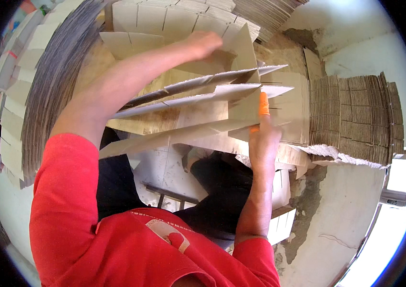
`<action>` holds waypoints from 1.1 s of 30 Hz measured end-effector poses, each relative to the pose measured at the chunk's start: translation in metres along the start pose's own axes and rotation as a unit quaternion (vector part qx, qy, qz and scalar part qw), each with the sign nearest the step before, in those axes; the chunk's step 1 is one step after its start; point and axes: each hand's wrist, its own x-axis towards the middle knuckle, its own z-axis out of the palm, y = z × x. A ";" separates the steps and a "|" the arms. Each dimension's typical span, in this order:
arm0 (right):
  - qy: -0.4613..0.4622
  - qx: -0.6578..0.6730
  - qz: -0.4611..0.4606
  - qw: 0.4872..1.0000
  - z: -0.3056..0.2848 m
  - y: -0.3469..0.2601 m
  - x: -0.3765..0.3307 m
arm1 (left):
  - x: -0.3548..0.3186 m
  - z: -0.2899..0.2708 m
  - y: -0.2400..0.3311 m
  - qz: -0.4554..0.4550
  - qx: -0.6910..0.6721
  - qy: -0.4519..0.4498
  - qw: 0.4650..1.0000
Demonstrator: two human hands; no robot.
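Slotted cardboard strips stand on edge, the long strips (174,99) crossing a cross strip (247,50) at the right, like a box divider. My right hand (266,143) is at the near end of that crossing, with orange finger covers. Its index finger lies stretched along the cardboard, and the other fingers are curled against it. My left hand (206,44) reaches over the long strips to the far side. It is closed, its fingertips turned down out of sight, so what they hold is hidden. The nearest long strip (164,138) slants along the table's front edge.
The strips stand on a wooden table (198,115). Tall stacks of cardboard rise at the left (62,71), at the back (164,19) and at the right (356,112). Flat pieces (291,107) lie beside my right hand. My legs (217,191) are below the front edge.
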 end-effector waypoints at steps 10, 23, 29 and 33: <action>-0.054 -0.037 -0.012 0.998 0.014 0.023 0.003 | 0.009 0.006 0.022 -0.020 -0.070 -0.041 0.997; -0.057 -0.038 0.043 0.997 0.008 0.038 0.009 | -0.160 -0.071 0.006 -0.139 -0.058 -0.055 0.987; -0.060 -0.082 0.007 0.995 0.004 0.055 0.016 | -0.190 -0.067 -0.018 -0.175 0.032 -0.049 0.983; -0.032 -0.130 0.007 0.991 0.015 0.063 0.013 | -0.188 -0.089 -0.004 -0.130 0.062 0.100 0.985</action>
